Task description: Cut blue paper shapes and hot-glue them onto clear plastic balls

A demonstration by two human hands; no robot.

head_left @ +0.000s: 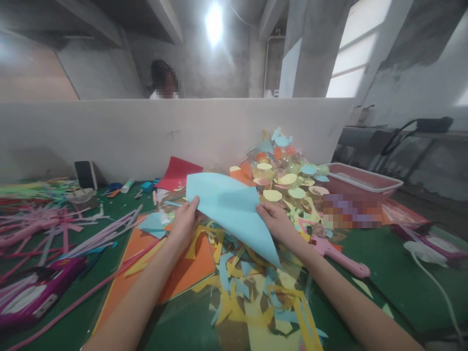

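A light blue sheet of paper (226, 204) is held up over the table between both hands, bowed, with its lower right corner drooping. My left hand (187, 214) pinches its left edge, thumb on top. At the right edge, my right hand (274, 219) grips the sheet in the same way. Below the sheet lies a heap of yellow and blue paper scraps (243, 287). Orange paper sheets (190, 275) lie beneath my left forearm. Close to my right forearm is a pink glue gun (340, 258).
Behind the scraps stands a pile of round paper pieces and clear cups (283, 175), beside a pink basket (365, 180). Pink strips (44, 226), a phone (85, 174) and a purple device (44, 287) are on the left. A person (164, 80) is beyond the white partition (127, 131).
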